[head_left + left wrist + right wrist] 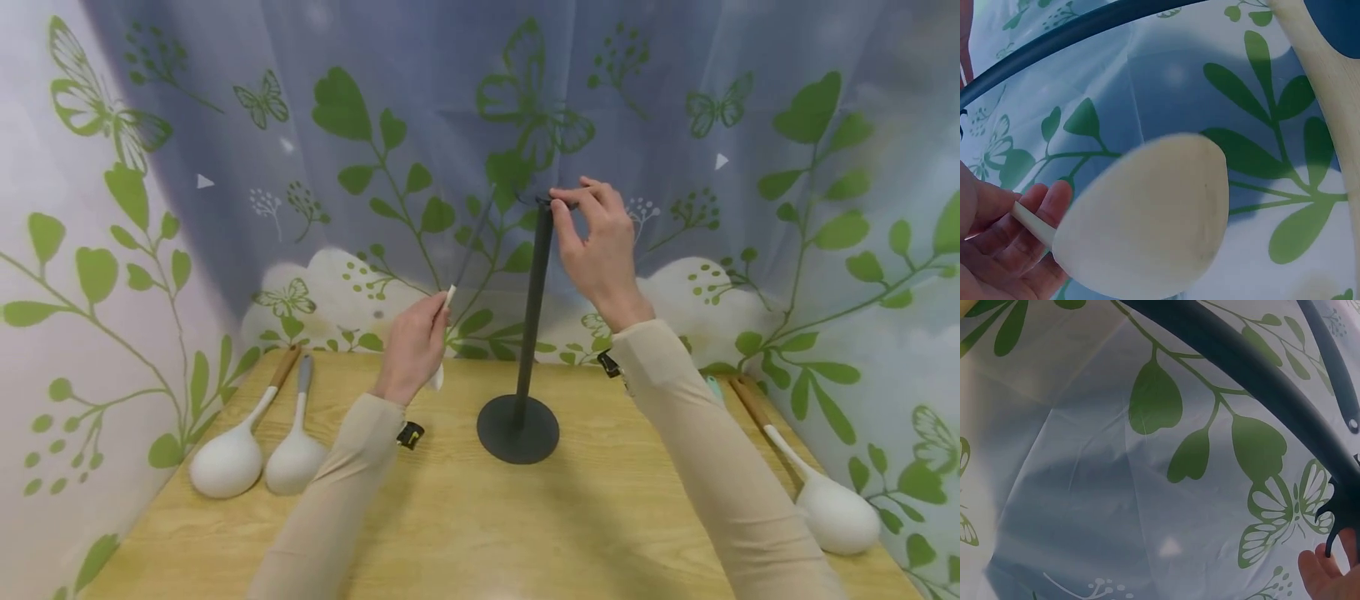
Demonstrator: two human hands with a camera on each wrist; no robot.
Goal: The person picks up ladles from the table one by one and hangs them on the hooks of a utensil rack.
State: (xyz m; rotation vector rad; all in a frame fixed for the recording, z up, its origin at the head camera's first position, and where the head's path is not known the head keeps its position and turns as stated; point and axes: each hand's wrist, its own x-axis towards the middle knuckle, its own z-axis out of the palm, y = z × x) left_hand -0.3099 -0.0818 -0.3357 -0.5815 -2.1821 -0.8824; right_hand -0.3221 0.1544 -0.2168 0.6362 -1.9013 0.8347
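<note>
A black stand (533, 308) with a round base rises in the middle of the table. At its top, my right hand (600, 237) pinches the black hook ring (1342, 509) between thumb and fingertips. Left of the pole, my left hand (412, 346) holds a spatula by its white neck, thumb against fingers. The spatula's broad white head (1144, 219) points down toward me, below the hand. Its grey handle (474, 242) slants up toward the hooks, and the handle's end hole shows near the ring in the right wrist view.
On the wooden table (465, 525), a white ladle with a brown handle (228, 462) and one with a grey handle (294, 462) lie at left. Another white ladle (836, 512) is at right, beside a pale green handle tip (714, 387). A patterned curtain (420, 50) hangs behind.
</note>
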